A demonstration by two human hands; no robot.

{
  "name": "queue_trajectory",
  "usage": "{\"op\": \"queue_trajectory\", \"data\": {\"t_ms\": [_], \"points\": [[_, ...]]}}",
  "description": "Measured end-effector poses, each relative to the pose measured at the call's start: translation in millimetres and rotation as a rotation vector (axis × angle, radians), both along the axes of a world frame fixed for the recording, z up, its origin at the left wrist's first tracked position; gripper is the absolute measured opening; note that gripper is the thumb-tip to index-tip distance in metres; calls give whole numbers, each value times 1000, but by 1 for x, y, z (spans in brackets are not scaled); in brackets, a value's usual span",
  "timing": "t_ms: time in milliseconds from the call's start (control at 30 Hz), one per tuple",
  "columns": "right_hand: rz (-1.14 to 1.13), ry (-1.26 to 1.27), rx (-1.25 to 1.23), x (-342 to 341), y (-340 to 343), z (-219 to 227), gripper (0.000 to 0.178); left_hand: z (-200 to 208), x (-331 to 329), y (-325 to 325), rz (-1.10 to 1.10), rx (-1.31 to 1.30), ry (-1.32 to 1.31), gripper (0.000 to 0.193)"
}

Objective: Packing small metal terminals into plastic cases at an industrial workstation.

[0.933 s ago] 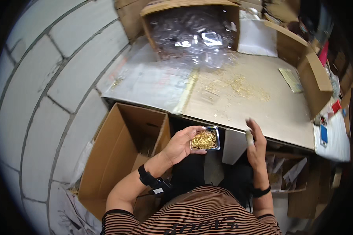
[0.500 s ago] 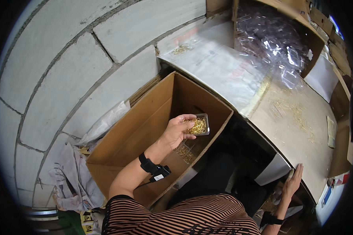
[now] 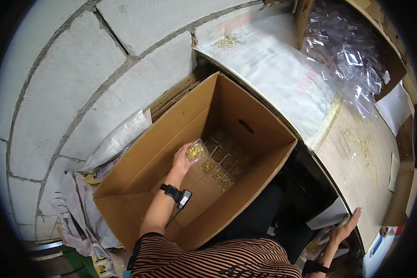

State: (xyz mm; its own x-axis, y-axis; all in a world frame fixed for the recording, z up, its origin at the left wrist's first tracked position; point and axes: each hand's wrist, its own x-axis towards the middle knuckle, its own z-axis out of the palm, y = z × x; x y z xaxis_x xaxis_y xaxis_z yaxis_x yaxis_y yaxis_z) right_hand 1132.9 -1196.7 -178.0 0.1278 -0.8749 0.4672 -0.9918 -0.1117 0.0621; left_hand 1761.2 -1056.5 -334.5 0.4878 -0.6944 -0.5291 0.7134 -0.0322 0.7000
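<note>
Inside a deep brown cardboard carton (image 3: 143,153), my left hand (image 3: 182,160) grips a small clear plastic box (image 3: 196,150) filled with gold-coloured wire clips. Just beyond it, several similar clear boxes (image 3: 217,174) of gold clips stand in rows on the carton's bottom, those toward the far end in shadow. My right hand (image 3: 345,228) lies against the near edge of the worktable (image 3: 343,167), its fingers stretched out and holding nothing.
Loose gold clips (image 3: 367,150) are scattered on the worktable, with a smaller heap (image 3: 228,41) on the white plastic sheet (image 3: 273,69). A carton of empty clear boxes (image 3: 343,51) stands at the back right. A block wall (image 3: 97,83) runs along the left.
My left hand has carried the box of clips down and left, deeper into the carton. The view has shifted, showing more of the carton's bottom. My right hand stays at the table edge.
</note>
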Motion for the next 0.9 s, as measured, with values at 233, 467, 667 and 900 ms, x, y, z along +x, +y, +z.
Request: {"op": "queue_trajectory", "data": {"t_ms": [233, 467, 667, 900], "points": [[-23, 48, 64, 1, 0, 3, 53, -156, 6, 13, 298, 437, 62, 20], [76, 26, 38, -3, 1, -3, 59, -249, 13, 6, 390, 580, -275, 25], [-36, -230, 109, 16, 4, 3, 61, -318, 80, 66, 25, 815, -856, 26], [-56, 113, 150, 30, -1, 27, 52, -246, 39, 30, -161, 593, -684, 24]]}}
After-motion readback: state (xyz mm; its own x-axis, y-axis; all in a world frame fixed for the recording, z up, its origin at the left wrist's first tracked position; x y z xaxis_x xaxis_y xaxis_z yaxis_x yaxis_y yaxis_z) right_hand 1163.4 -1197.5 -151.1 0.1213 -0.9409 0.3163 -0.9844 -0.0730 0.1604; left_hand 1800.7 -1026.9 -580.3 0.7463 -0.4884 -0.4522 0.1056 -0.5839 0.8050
